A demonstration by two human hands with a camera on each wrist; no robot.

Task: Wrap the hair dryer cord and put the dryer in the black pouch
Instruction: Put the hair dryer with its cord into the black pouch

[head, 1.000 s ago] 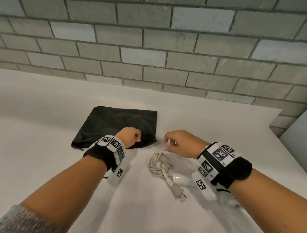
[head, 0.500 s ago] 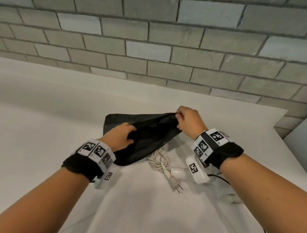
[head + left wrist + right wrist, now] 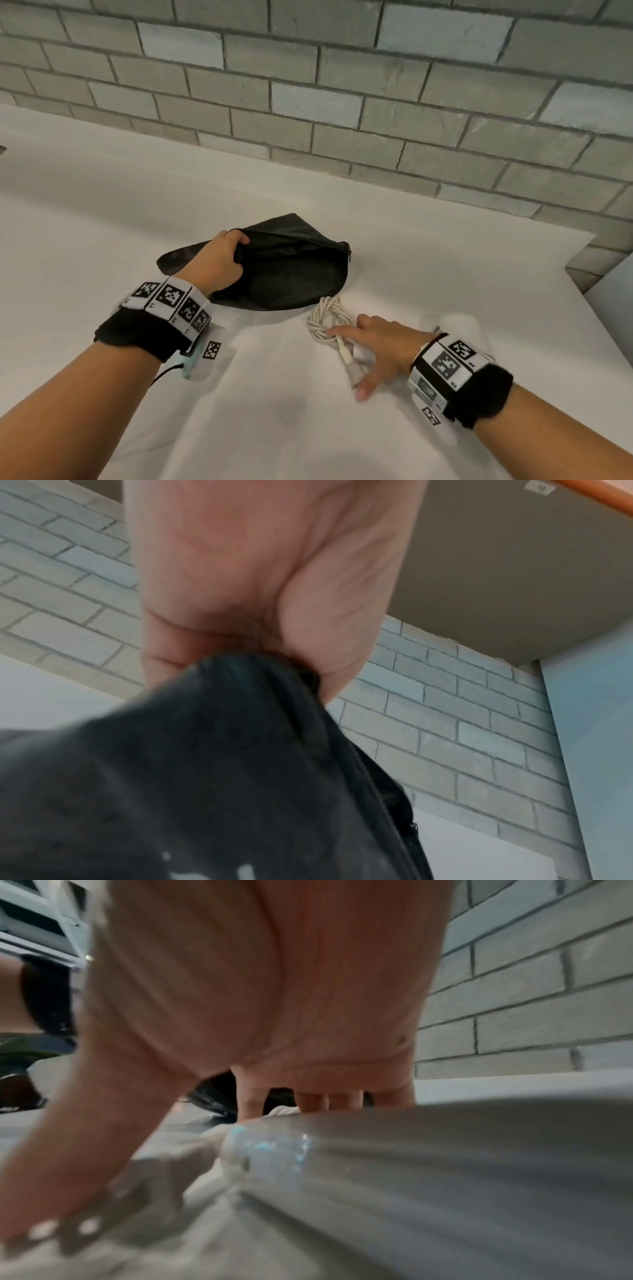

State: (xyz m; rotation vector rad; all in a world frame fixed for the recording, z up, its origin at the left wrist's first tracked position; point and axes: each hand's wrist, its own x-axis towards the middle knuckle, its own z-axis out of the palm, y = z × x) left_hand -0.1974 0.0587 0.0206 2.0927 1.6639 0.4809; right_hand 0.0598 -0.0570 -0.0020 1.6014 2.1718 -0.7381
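Nearest the viewer, both forearms reach forward over the white worktop (image 3: 102, 212), each wrist carrying a black band with square coded markers. The right hand (image 3: 383, 346) lies low over the coiled white cord (image 3: 329, 320), fingers spread and nearly straight, the grip unclosed; its fingertips (image 3: 334, 331) touch the coil, and the thumb reaches toward the viewer beside the plug end (image 3: 352, 368). In the right wrist view this hand (image 3: 260, 988) appears over a blurred pale body filling the lower frame, presumably the dryer (image 3: 445, 1177); in the head view only a white rounded part of the dryer (image 3: 457, 325) shows beyond the right wrist, resting on the worktop. Just beyond the cord lies the black pouch (image 3: 291, 274), its mouth gaping toward the viewer and its zipper edge running along the far rim. The left hand (image 3: 219, 263) grips the pouch's left edge, fingers curled over the fabric; the left wrist view confirms the hand (image 3: 260, 588) closed on the pouch (image 3: 205, 777). Farthest stands a grey brick wall (image 3: 376, 102).
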